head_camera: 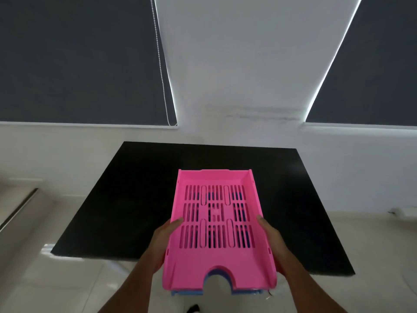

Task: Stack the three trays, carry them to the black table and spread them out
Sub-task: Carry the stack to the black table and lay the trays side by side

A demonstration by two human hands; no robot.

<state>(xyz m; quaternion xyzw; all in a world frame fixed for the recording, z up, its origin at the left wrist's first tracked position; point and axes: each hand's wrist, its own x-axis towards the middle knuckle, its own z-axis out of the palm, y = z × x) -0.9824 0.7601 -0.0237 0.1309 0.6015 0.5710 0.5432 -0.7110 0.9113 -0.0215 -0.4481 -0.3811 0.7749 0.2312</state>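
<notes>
A pink slotted tray [216,269] tops a stack held in the air over the near half of the black table [117,199]. Under it a blue tray [180,293] shows at the near edge and through the slots; any further tray is hidden. My left hand [165,240] grips the stack's left side, thumb on the pink rim. On the right side my right hand [272,240] holds it the same way. The stack tilts slightly, its notched end toward me.
The black table stands against a white wall [225,75] with dark roller blinds [79,59] on both sides. Glossy white floor tiles [45,285] lie around it. A step with a metal strip [20,211] is at the left.
</notes>
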